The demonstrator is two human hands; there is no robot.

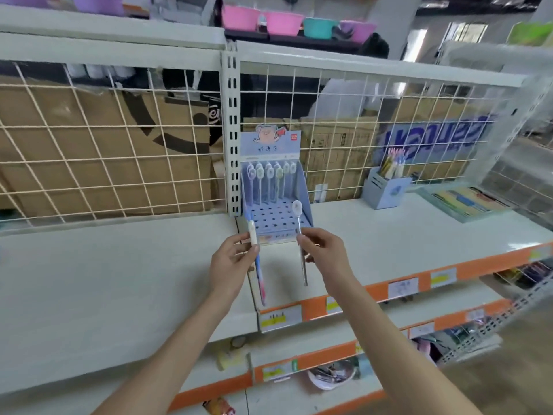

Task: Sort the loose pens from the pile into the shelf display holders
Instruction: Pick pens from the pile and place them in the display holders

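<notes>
A blue display holder with a pig card on top stands on the white shelf, its back rows filled with several round-topped pens. Just in front of it, my left hand pinches a blue and pink pen with a white cap, held nearly upright. My right hand pinches a clear pen with a round white topper, its topper in front of the holder's empty front holes. No pile of loose pens is in view.
A small blue pen cup with several pens stands to the right, beside a flat printed box. A wire grid backs the shelf, cardboard behind it. Orange-edged lower shelves carry price labels and small goods.
</notes>
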